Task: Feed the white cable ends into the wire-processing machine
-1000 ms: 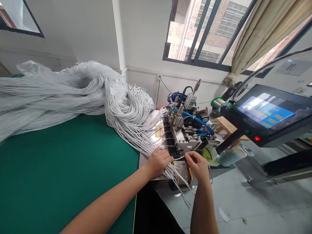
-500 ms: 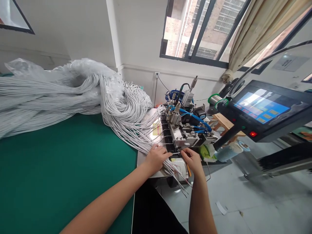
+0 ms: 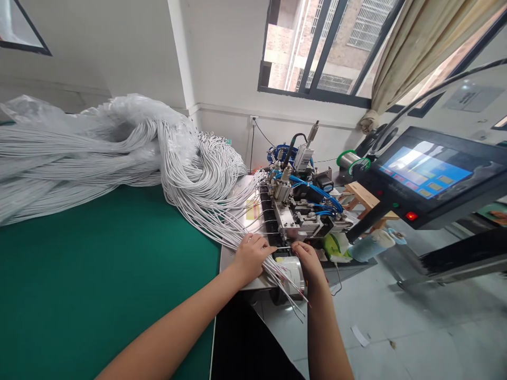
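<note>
A white cable [image 3: 283, 247] runs straight between my two hands at the near end of a bench machine [image 3: 293, 203]. My left hand [image 3: 253, 256] is closed on this cable, its palm resting over a bundle of white cables [image 3: 222, 224]. Loose cable ends [image 3: 291, 295] hang out below that hand, past the bench edge. My right hand [image 3: 308, 256] pinches the other end of the cable close to the machine's front; the tip is hidden by the fingers. Several other cables lie across the machine's black rail [image 3: 270, 211].
A green table mat [image 3: 99, 279] covers the left side, with plastic-wrapped cables [image 3: 119, 132] behind. On the right a touchscreen panel [image 3: 431, 174] stands on an arm near a wire spool [image 3: 352, 161]. A clear tape-like roll [image 3: 295, 272] sits below my hands.
My right hand has shifted slightly left, turning a little, and the orange-yellow item near its wrist is now mostly hidden. My left hand stays on the cables. The camera view has shifted slightly.
</note>
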`<action>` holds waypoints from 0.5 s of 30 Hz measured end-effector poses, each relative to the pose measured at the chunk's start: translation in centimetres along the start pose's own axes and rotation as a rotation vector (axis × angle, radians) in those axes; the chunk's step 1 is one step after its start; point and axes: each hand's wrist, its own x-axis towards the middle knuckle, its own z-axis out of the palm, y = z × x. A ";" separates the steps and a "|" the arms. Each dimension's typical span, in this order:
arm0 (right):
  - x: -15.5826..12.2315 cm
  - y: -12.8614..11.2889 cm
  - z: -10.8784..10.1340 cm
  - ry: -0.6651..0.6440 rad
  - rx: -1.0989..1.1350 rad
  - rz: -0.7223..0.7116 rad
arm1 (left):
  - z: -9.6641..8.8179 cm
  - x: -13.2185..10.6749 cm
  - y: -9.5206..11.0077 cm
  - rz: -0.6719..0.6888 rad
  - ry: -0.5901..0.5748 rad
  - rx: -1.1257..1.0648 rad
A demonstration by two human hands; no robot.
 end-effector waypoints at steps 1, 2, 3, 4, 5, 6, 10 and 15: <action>0.0 0.1 0.1 -0.002 0.035 0.016 | 0.0 0.0 0.0 -0.004 0.001 0.001; 0.0 0.2 0.2 -0.002 0.067 0.028 | 0.1 0.0 0.1 -0.009 0.001 0.000; 0.0 0.2 0.3 0.000 0.094 0.039 | 0.1 0.0 0.1 -0.015 0.003 -0.003; -0.1 0.2 0.3 0.005 0.116 0.048 | 0.1 0.0 0.1 -0.020 0.005 -0.006; -0.2 0.3 0.4 0.010 0.135 0.057 | 0.2 0.0 0.1 -0.021 0.008 -0.009; -0.3 0.3 0.4 0.014 0.149 0.063 | 0.2 0.0 0.1 -0.020 0.012 -0.012; -1.1 0.6 0.2 0.045 0.123 0.050 | 0.2 -0.2 -0.1 -0.010 0.033 -0.021; -2.0 0.1 -0.6 0.122 -0.070 -0.043 | 0.3 -0.4 -0.2 -0.014 0.024 -0.004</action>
